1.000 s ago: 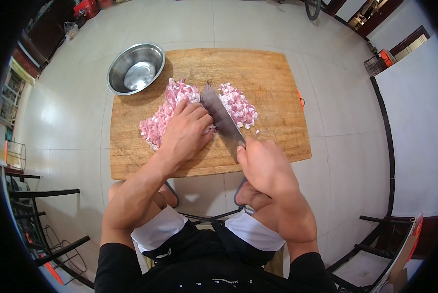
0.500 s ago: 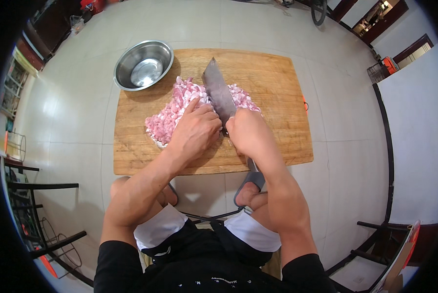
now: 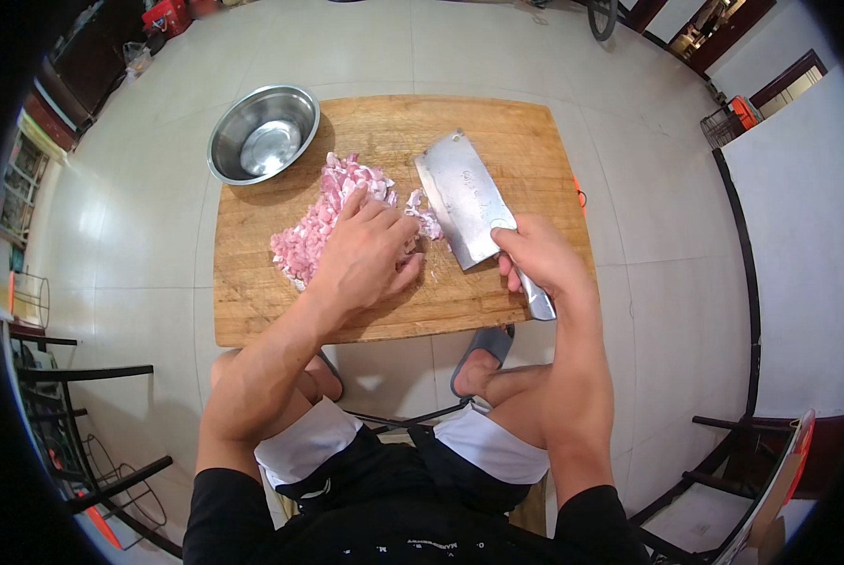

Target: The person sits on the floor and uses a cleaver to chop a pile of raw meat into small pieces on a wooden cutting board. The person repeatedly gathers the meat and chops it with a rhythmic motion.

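Observation:
My right hand (image 3: 539, 252) is wrapped round the metal handle of a broad cleaver (image 3: 464, 200). The blade leans over with its flat face showing, and its far corner points away and to the left. A few bits of chopped pink meat lie along the blade's left edge; what is under the blade is hidden. My left hand (image 3: 370, 247) rests with fingers spread on the right side of a heap of chopped meat (image 3: 307, 231), partly covering it. Both hands are over a wooden cutting board (image 3: 365, 325).
A steel bowl (image 3: 264, 134) stands at the board's far left corner. Below the near edge are my knees and slippered feet (image 3: 483, 363). Black-framed racks or chairs (image 3: 92, 372) stand at the left, and a white partition (image 3: 798, 264) at the right.
The cleaver has gone from nearly upright beside my left hand to leaning flat, farther right. Meat that lay to the blade's right no longer shows there. My left hand stays on the heap.

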Tool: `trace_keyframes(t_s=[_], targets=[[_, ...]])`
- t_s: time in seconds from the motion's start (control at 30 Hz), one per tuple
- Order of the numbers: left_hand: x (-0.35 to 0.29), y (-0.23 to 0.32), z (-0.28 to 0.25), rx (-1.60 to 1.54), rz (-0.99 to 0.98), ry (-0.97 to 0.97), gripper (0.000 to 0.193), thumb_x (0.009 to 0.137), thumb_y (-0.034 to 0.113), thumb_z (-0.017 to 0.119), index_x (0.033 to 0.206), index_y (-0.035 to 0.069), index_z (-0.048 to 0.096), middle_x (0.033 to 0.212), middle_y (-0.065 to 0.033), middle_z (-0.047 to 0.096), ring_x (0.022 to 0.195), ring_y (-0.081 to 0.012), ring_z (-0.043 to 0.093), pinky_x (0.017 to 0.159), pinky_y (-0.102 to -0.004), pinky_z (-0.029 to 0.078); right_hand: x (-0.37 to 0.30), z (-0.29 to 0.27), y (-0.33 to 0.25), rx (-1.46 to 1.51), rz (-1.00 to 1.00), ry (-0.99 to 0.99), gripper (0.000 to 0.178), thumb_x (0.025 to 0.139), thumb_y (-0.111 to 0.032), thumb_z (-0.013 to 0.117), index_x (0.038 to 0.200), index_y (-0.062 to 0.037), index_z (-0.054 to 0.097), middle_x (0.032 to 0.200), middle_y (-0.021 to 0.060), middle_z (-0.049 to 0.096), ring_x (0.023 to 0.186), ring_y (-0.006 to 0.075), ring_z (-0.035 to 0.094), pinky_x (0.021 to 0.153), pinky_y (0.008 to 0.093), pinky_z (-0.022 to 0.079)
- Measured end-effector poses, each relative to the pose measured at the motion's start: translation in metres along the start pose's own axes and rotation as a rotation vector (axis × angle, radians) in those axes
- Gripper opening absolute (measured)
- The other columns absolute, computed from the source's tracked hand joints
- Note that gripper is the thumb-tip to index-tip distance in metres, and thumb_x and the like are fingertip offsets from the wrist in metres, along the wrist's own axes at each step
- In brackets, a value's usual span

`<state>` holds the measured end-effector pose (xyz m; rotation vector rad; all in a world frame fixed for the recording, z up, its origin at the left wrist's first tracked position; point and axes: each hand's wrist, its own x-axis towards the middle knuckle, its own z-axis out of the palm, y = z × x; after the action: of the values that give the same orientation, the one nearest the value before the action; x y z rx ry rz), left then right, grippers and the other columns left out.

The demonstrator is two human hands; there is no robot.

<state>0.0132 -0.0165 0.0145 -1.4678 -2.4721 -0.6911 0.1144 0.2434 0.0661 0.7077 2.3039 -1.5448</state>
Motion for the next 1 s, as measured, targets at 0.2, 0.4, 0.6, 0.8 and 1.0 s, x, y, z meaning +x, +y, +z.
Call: trace_keyframes(t_s=[0.2,0.4,0.6,0.8,1.0], targets=[[0.008,-0.006,0.015,-0.066,-0.155,0.169,0.033,0.094,0.025,0.082,0.12,0.006,0.076,0.115,-0.0121,0.075,0.123,-0.0358,0.067,0.128,-0.0563,0.037,-0.047,0.015,-0.032,-0.145,-0.031,0.142,0.032,0.106,-0.022,0.06,0.097,0.0069,0.07,0.075,0.018,0.074,0.062,0.0307,0.076,0.059,0.0453,0.059],[0.024,-0.007,0.017,0.057,-0.187,0.137,0.023,0.093,0.023,0.081,0.109,0.007,0.081,0.109,-0.0104,0.076,0.117,-0.033,0.069,0.124,-0.0589,0.04,-0.066,0.041,-0.027,-0.512,-0.189,0.299,0.036,0.108,-0.026,0.062,0.1,0.0071,0.074,0.088,0.0353,0.073,0.087,0.0555,0.073,0.079,0.061,0.059],[0.025,-0.008,0.019,0.077,-0.184,0.09,0.017,0.092,0.02,0.082,0.102,0.007,0.083,0.103,-0.0108,0.075,0.11,-0.0333,0.069,0.116,-0.0515,0.045,-0.074,0.048,-0.033,-0.569,-0.195,0.276,0.035,0.108,-0.025,0.063,0.097,0.0073,0.072,0.089,0.0345,0.072,0.088,0.0563,0.071,0.079,0.0617,0.056],[0.029,-0.003,0.017,0.097,-0.252,0.056,0.018,0.092,0.02,0.08,0.107,0.009,0.081,0.106,-0.0114,0.076,0.112,-0.0338,0.071,0.118,-0.0543,0.045,-0.078,0.05,-0.03,-0.574,-0.2,0.279,0.035,0.11,-0.024,0.06,0.099,0.0069,0.072,0.086,0.0334,0.073,0.085,0.055,0.073,0.078,0.0616,0.058],[0.028,-0.01,0.023,0.089,-0.171,0.092,0.018,0.093,0.019,0.079,0.107,0.007,0.078,0.106,-0.0124,0.076,0.113,-0.0338,0.07,0.115,-0.0536,0.046,-0.08,0.046,-0.034,-0.57,-0.206,0.323,0.035,0.111,-0.023,0.059,0.098,0.0063,0.072,0.082,0.0331,0.073,0.082,0.0547,0.074,0.076,0.0618,0.059]])
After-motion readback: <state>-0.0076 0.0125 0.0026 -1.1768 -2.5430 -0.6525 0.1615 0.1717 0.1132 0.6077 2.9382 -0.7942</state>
